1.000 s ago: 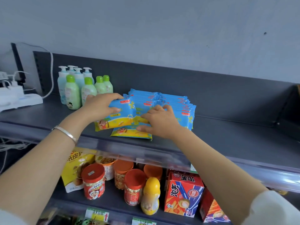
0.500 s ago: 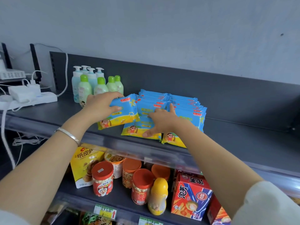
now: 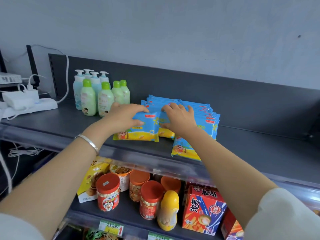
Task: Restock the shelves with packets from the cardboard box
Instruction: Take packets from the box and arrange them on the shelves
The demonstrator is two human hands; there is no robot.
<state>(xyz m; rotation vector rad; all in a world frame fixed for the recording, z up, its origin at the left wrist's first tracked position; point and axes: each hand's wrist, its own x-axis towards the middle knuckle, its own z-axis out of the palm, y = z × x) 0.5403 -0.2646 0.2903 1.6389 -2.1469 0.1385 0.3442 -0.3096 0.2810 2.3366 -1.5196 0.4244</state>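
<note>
On the upper dark grey shelf [image 3: 251, 153], both bare hands work at a group of blue-and-yellow packets [image 3: 199, 111]. The left hand [image 3: 123, 116] grips the front packet [image 3: 138, 130] by its upper left corner: the fingers [image 3: 138, 109] curl over the top edge onto the far side, and the thumb presses the printed face, so the packet is pinched between them and stands leaning back, its bottom edge on the shelf. The right hand [image 3: 180, 118] lies palm-down just beside it, fingers spread slightly and resting on the tops of the packets stacked behind, thumb tucked low against the face of a second packet [image 3: 166, 132]; I cannot tell whether it actually grips that one or only presses on it. A third packet [image 3: 183, 149] lies flat nearer the shelf's front edge, partly hidden under the right forearm. A silver bangle [image 3: 88, 142] circles the left wrist.

Left of the packets stand 4 green-capped bottles [image 3: 88, 99] with 4 white pump bottles [image 3: 78, 87] behind them, near but not touching the left hand. A white power strip [image 3: 32, 104] lies farther left. On the lower shelf sit red-lidded jars [image 3: 108, 193], a yellow-topped bottle [image 3: 168, 210] and a red carton [image 3: 204, 208].
</note>
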